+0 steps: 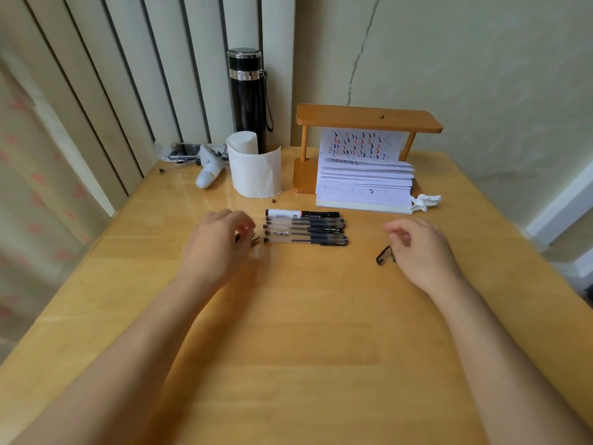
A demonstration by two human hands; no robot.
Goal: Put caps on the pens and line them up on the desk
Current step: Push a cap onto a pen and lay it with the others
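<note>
A: Head view, looking down. Five pens (306, 228) lie parallel and touching in a row at centre of the worktop (288, 332), capped ends toward 3 o'clock. Farthest one is a white-and-black marker (301, 214); the other four have clear barrels.

B: Left hand (218, 242)?

A: At 9 o'clock of the row, just beside the blunt ends. Fingers curled loosely together; something small and dark with a metallic glint (255, 238) shows at the fingertips, possibly a pen tip. Blurred, so I cannot tell whether the hand is clamped on it.

B: Right hand (420, 248)?

A: Well out at 3 o'clock of the row. Fingers bent inward, thumb and forefinger near each other, closing on nothing I can see. A loose black cap (383, 255) lies on the worktop touching or just beside the fingers, at 9 o'clock of the hand.

B: Risks?

A: My judgement: the left hand sits so close to the row that a nudge would skew the pens out of line. The cap is small and round; a careless pinch could roll it toward the edge. Crumpled tissue (425, 202) and paper stack (365, 184) at 1 o'clock are clear of it.
</note>
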